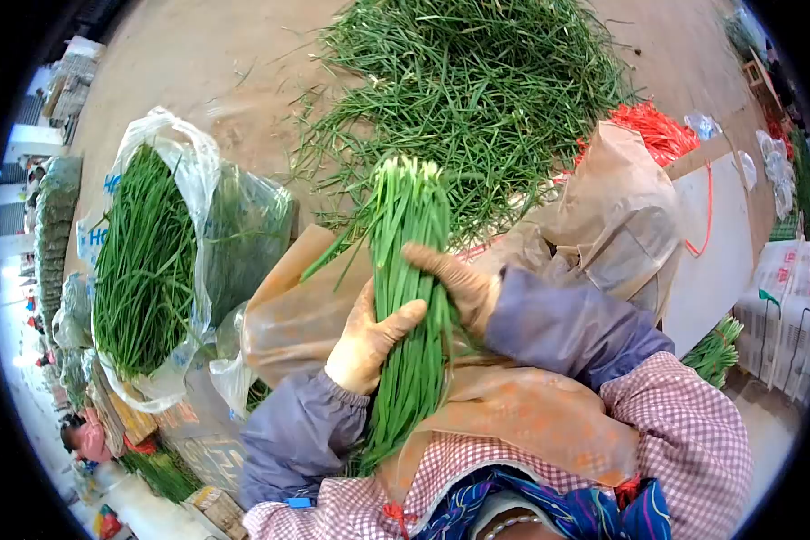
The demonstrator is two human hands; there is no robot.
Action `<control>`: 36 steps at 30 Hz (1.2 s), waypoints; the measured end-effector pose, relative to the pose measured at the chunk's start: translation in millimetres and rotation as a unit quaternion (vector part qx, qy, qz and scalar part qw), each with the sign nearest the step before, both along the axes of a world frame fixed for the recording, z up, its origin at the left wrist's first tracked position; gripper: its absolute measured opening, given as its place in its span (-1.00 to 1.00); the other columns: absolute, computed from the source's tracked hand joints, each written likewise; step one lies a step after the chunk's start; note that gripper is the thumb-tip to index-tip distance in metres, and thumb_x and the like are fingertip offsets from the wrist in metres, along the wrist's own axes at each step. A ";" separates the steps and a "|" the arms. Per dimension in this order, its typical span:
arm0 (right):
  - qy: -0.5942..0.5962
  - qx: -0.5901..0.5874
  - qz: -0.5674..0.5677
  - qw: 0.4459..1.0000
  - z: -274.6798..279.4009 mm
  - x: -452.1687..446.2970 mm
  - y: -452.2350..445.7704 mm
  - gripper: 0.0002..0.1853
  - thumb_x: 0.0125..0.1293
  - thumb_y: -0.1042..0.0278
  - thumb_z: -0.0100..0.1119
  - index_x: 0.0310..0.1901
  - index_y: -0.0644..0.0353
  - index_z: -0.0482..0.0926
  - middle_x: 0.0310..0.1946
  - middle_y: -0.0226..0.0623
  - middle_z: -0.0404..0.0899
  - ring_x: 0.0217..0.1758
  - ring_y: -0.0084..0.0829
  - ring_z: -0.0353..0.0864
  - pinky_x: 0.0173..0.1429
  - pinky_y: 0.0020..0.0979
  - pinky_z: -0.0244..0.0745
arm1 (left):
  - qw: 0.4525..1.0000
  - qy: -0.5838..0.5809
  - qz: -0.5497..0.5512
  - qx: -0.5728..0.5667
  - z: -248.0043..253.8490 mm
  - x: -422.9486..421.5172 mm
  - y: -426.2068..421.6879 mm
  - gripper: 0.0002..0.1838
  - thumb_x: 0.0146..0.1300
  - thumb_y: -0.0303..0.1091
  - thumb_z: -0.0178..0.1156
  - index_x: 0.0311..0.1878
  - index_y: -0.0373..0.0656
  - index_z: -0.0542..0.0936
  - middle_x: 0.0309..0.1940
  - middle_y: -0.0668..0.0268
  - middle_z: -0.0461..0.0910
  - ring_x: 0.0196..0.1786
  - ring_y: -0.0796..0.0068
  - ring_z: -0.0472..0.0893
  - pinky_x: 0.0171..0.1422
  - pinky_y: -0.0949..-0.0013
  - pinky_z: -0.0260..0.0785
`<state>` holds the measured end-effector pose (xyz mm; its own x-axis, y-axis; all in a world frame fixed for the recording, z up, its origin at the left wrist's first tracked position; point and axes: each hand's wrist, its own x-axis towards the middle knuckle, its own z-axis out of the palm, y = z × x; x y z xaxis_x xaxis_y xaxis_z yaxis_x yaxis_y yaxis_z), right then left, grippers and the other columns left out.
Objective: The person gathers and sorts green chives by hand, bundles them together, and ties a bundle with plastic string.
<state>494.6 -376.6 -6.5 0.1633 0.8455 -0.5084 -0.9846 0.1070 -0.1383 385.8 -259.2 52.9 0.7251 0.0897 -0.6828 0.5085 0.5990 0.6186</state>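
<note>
A thick bunch of garlic chives (409, 234) stands in front of my chest, its pale cut ends up and its green leaves hanging to my lap. My gloved left hand (369, 340) wraps its lower middle, thumb across the front. Higher up on the other side, my gloved right hand (463, 286) grips the same bunch, its fingers partly hidden behind the leaves. A brownish plastic sheet (513, 418) covers my lap. Beyond the bunch spreads a large loose heap of chives (486, 90).
At left, a clear plastic bag (209, 171) holds upright chives (148, 261). Red ties (657, 130) lie in a pile at the right, behind a crumpled brown plastic sheet (616, 202) and a white board (711, 252). More chives (715, 349) lie at lower right, near a white crate (783, 315).
</note>
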 end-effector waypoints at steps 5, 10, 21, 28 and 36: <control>0.073 -0.083 0.015 0.994 -27.6 -2.7 27.2 -0.43 0.18 -0.05 0.40 0.12 0.12 0.53 -0.05 -0.19 0.64 -0.04 -0.26 0.65 0.08 -0.16 0.60 | 0.975 0.189 -0.104 -0.060 -2.6 50.3 37.1 -0.42 0.26 -0.35 0.32 0.29 -0.20 0.33 -0.06 0.23 0.59 -0.11 0.38 0.65 -0.10 0.30 0.60; 0.154 -0.174 0.078 0.969 -145.8 21.7 51.6 -0.17 0.18 -0.35 0.23 0.22 0.27 0.46 0.12 -0.07 0.58 0.06 -0.16 0.61 0.18 -0.16 0.53 | 0.904 0.337 -0.202 -0.167 -147.7 93.9 84.3 -0.46 0.25 -0.03 0.33 0.07 -0.33 0.56 -0.14 0.10 0.69 -0.14 0.26 0.70 -0.01 0.18 0.59; 0.035 -0.123 -0.065 0.990 -133.1 53.6 80.9 -0.53 0.25 0.13 0.33 0.13 0.15 0.53 -0.05 -0.15 0.64 -0.12 -0.21 0.66 0.00 -0.22 0.60 | 0.967 0.085 -0.173 0.167 -112.2 111.1 71.3 -0.37 0.18 -0.39 0.36 0.29 -0.21 0.32 0.04 0.14 0.54 -0.01 0.25 0.62 0.06 0.26 0.53; -0.184 -0.083 -0.275 0.940 -1.5 39.6 77.8 -0.56 0.16 0.38 0.42 0.07 0.20 0.51 -0.15 -0.35 0.63 -0.15 -0.40 0.64 -0.09 -0.35 0.58 | 0.992 -0.047 0.035 0.108 -10.0 69.1 34.6 -0.10 0.07 -0.37 0.45 0.43 -0.15 0.15 0.13 0.22 0.45 0.08 0.33 0.55 0.09 0.30 0.53; -0.216 0.047 -0.215 0.951 27.6 -21.5 56.1 -0.63 0.20 0.28 0.44 0.01 0.15 0.59 -0.18 -0.45 0.64 -0.20 -0.57 0.61 -0.14 -0.48 0.55 | 0.989 -0.080 0.018 0.122 7.1 -9.7 -2.6 -0.06 -0.11 -0.29 0.58 0.34 -0.24 0.28 0.13 0.30 0.46 0.14 0.39 0.50 0.23 0.34 0.38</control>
